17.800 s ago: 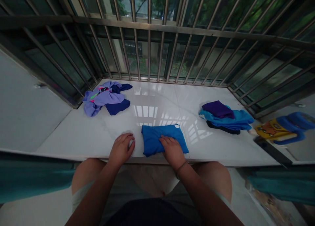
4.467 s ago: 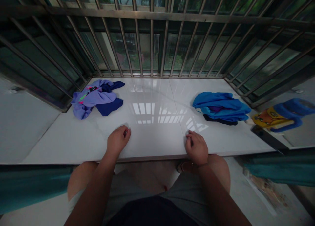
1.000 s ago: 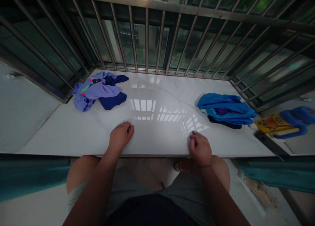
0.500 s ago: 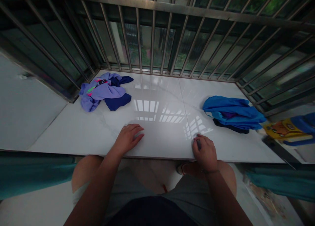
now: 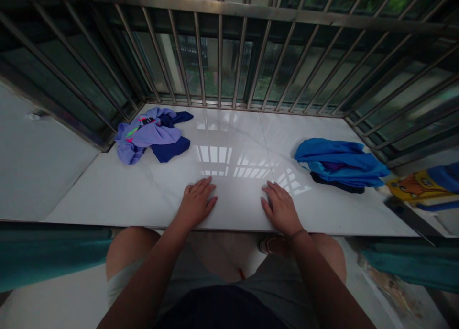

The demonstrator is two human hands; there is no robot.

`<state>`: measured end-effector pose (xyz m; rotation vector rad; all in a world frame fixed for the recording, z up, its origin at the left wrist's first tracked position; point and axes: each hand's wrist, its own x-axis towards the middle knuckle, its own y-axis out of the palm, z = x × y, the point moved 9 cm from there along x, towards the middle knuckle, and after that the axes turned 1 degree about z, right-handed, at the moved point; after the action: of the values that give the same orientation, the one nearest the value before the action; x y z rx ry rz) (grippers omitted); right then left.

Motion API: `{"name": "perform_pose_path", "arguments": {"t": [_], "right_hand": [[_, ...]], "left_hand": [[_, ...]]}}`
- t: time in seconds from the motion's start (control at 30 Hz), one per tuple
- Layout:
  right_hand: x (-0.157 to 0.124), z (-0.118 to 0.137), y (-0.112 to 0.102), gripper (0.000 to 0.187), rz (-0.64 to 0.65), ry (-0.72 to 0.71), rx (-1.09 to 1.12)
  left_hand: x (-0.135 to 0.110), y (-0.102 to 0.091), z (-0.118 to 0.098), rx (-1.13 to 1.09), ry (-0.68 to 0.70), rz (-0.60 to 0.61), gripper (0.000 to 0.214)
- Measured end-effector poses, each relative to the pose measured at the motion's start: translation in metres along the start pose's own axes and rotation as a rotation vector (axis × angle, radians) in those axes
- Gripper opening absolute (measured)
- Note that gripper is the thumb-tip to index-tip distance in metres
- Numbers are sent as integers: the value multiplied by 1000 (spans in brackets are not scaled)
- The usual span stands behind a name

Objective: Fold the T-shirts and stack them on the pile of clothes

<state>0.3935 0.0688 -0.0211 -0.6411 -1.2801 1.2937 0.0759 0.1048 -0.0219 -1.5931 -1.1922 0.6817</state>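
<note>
My left hand lies palm down on the glossy white sill, its fingers stretched out and holding nothing. Across from it my right hand rests on the same surface, fingers apart, with nothing in them. A crumpled lavender garment with pink and green marks lies at the far left, over a dark navy cloth. On the right sits a bunched bright blue garment, with a dark cloth partly hidden beneath it. Neither hand touches the clothes.
Metal window bars enclose the sill at the back and sides. A yellow and blue item with a cartoon print stands at the right edge. Teal curtains hang at both sides below the sill. My knees are under its front edge.
My right hand has moved left and slightly forward, its curled fingers now spread flat. My left hand has shifted slightly right. The clothes have stayed in place.
</note>
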Motion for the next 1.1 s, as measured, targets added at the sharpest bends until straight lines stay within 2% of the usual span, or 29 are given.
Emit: {"name": "perform_pose_path", "arguments": {"t": [0.13, 0.2, 0.27, 0.4, 0.47, 0.53, 0.6, 0.67, 0.73, 0.77, 0.83, 0.87, 0.93, 1.0, 1.07, 1.1], "right_hand": [[-2, -1, 2, 38, 10, 19, 7], [-2, -1, 1, 38, 14, 22, 2], [-2, 0, 1, 39, 23, 20, -11], [0, 1, 0, 39, 48, 20, -34], [1, 2, -1, 40, 69, 24, -36], [2, 3, -2, 40, 88, 30, -34], [3, 5, -5, 40, 89, 38, -33], [3, 6, -6, 40, 84, 42, -34], [3, 6, -6, 40, 84, 43, -32], [3, 5, -5, 39, 85, 43, -30], [4, 1, -4, 39, 87, 45, -20], [4, -1, -4, 38, 84, 49, -10], [2, 0, -6, 41, 57, 45, 33], [-3, 12, -10, 57, 7, -1, 137], [-11, 35, -14, 81, -43, -58, 287], [-16, 48, -14, 88, -50, -78, 361]], "left_hand": [[1, 4, 3, -19, 0, 17, 39], [7, -4, 15, -38, -11, -5, 39], [20, -25, 36, -37, -59, -99, 43], [54, -89, 101, 49, -270, -354, 66], [73, -117, 132, 89, -367, -397, 75], [91, -136, 158, 106, -454, -361, 77], [105, -150, 179, 111, -541, -267, 67], [114, -164, 191, 120, -582, -170, 47], [119, -183, 191, 148, -581, -132, 38], [119, -194, 186, 166, -570, -152, 40], [111, -218, 164, 175, -531, -289, 44], [102, -226, 144, 154, -480, -372, 43], [75, -228, 87, 47, -283, -518, 36], [40, -200, 1, -85, 90, -418, 21], [-10, -158, -89, -240, 446, -177, 20], [-38, -137, -128, -322, 577, -34, 19]]}}
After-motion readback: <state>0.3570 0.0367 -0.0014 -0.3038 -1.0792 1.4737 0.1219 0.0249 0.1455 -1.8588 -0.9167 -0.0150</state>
